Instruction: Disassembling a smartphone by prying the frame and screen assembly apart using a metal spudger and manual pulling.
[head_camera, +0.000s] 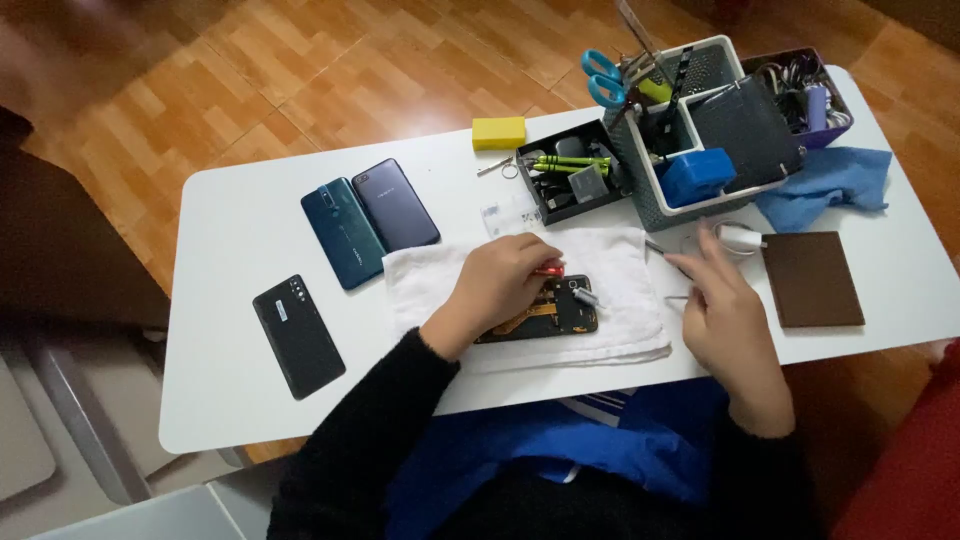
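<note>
Overhead view of a white, round-cornered table on a parquet floor. At the left, bare tabletop surrounds a black phone back lying alone, its lower end near the front edge; further in, a teal phone and a dark navy phone lie touching side by side, glossy backs up. At centre, a white terry towel, soft and slightly rumpled, reaches almost to the front edge and carries the opened phone, its dark interior and orange-brown parts exposed. The left hand rests curled on this phone, fingers pinched around a small red-handled tool. Behind the towel sit a yellow sponge block, a shallow black tray holding green-handled tools, and a grey perforated caddy crowded with blue-handled scissors and a blue box. The right hand lies just beyond the towel's right edge, fingers loosely extended, apparently pinching a thin metal tool; the grip is unclear. At right, a flat brown square pad and a crumpled blue cloth fill most of the remaining room.
</note>
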